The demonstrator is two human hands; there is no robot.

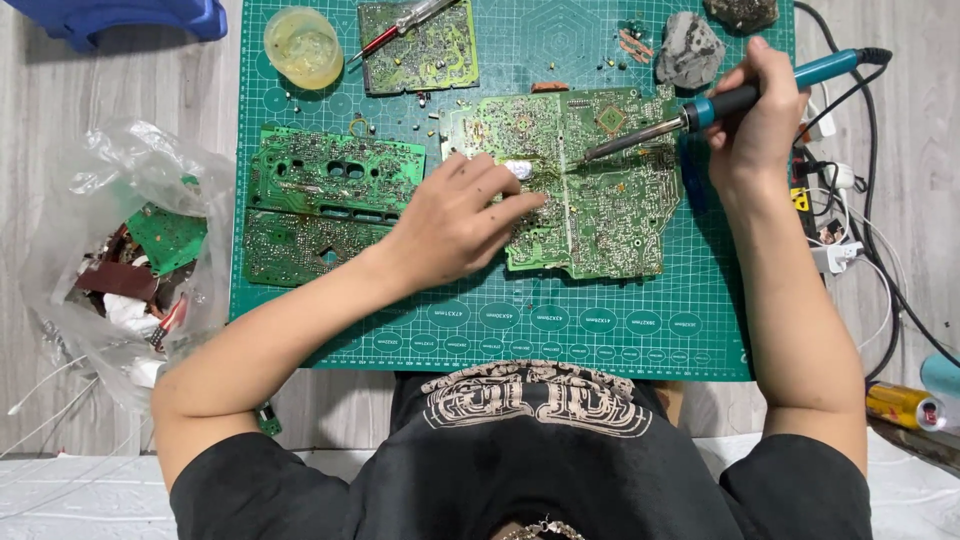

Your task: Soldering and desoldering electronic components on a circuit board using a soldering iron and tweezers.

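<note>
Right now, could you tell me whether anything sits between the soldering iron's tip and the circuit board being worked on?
Nothing visible does. The soldering iron, held in the right hand, points its tip straight onto the circuit board. The left hand rests on the board's left part, beside the tip.

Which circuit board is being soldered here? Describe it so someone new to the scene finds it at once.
On the green cutting mat, look to the middle right, where the left hand presses down and the right hand holds a blue-handled soldering iron. The circuit board under both is the largest of three, and the only one the iron's tip touches.
</note>
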